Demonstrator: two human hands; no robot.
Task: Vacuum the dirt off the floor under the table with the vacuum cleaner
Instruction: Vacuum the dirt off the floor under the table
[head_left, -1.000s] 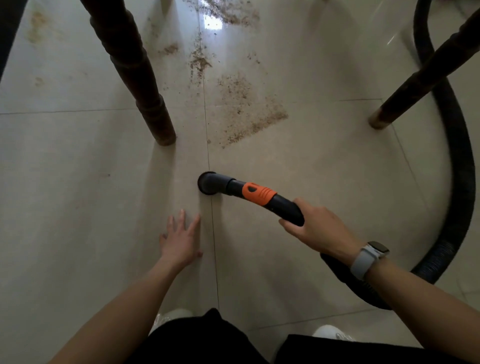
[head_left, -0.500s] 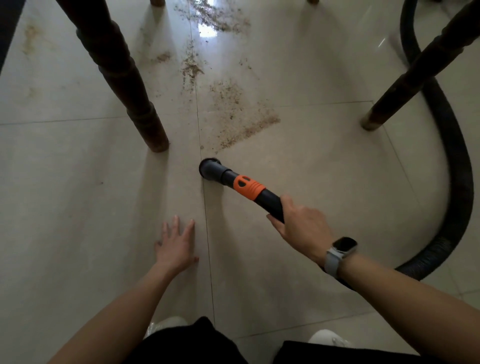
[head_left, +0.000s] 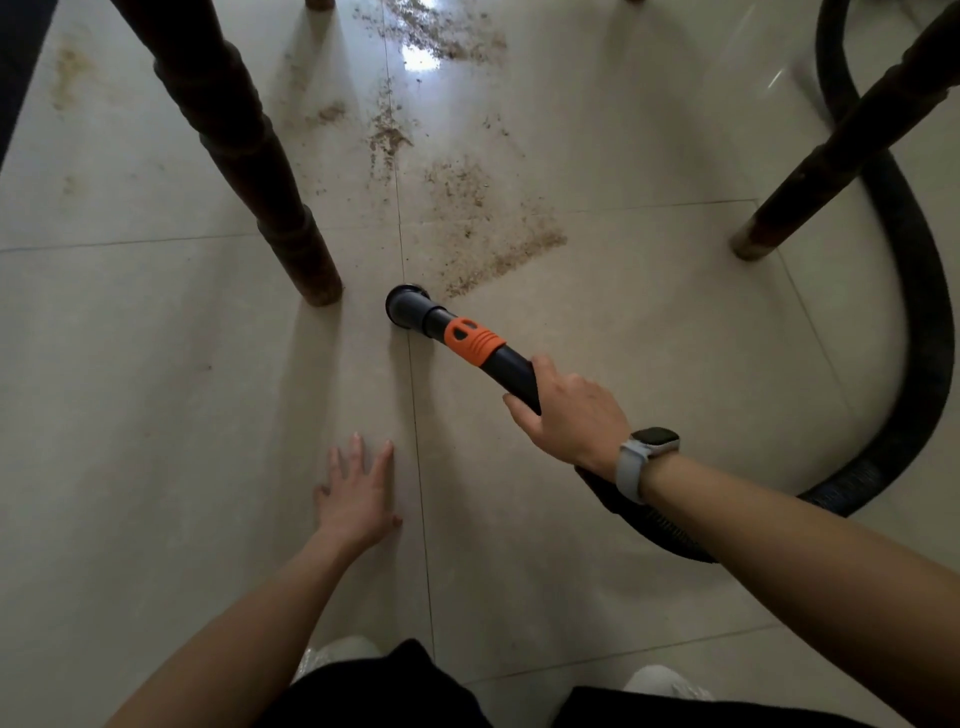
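right hand gripping vacuum nozzle, fingers curled round its tube | nozzle mouth sitting just beside dirt on floor | left hand lying flat, fingers spread, near nozzle

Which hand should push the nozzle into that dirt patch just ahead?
Right. The right hand already grips the vacuum wand, whose nozzle sits at the edge of the dirt. The left hand lies flat on the floor.

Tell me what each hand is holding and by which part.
Right hand grips the vacuum nozzle tube behind its orange collar; left hand holds nothing.
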